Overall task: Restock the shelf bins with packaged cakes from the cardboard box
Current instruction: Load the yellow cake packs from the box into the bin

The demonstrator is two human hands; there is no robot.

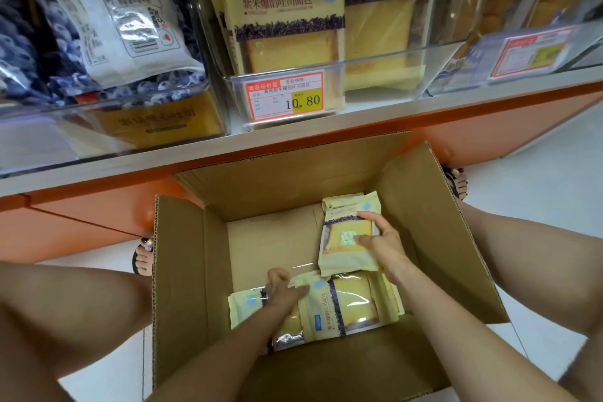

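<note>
In the cardboard box point(182, 254), my right hand point(381, 245) grips the far cake pack point(339, 248) by the right wall and my left hand point(284, 290) clutches the near cake pack point(352, 297) at the near edge; both look light, soft and slick-wrapped, so I'd hold their sides without squeezing.

The cardboard box point(182, 254) is brown; its cake packs point(339, 258) are pale yellow with a purple speckled band and light-blue dot. The price tag point(284, 96) is red-edged with a yellow block. The shelf's leftmost bag point(107, 26) seems blue-berry printed.
</note>
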